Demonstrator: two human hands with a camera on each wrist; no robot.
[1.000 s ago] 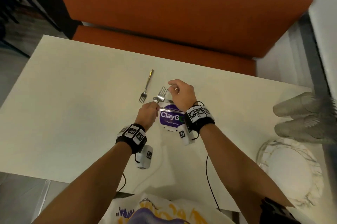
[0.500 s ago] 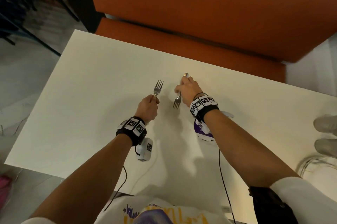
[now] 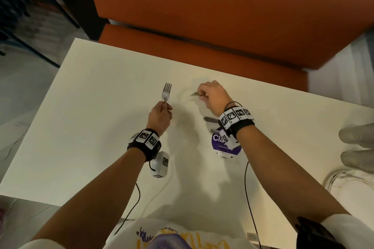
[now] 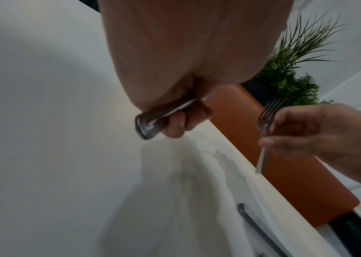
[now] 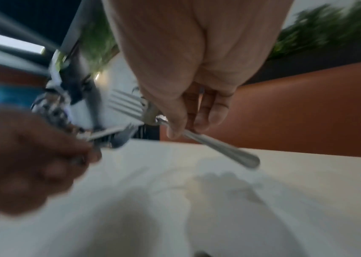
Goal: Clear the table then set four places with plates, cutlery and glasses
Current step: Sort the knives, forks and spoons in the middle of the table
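Now carry both forks level above the table point(image 3: 81, 127): left hand point(image 3: 159, 116) fisted round one fork point(image 3: 167, 91), right hand point(image 3: 214, 95) pinching the other fork point(image 5: 197, 137); lay each flat, well apart.

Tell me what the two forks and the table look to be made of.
Fork in the left hand: polished metal, likely steel; shiny, mirror-like handle. Fork in the right hand: the same silvery metal, with bright glints. Table: smooth matt cream top, maybe laminate; it shows soft shadows and no grain.

Overhead head view; close wrist views
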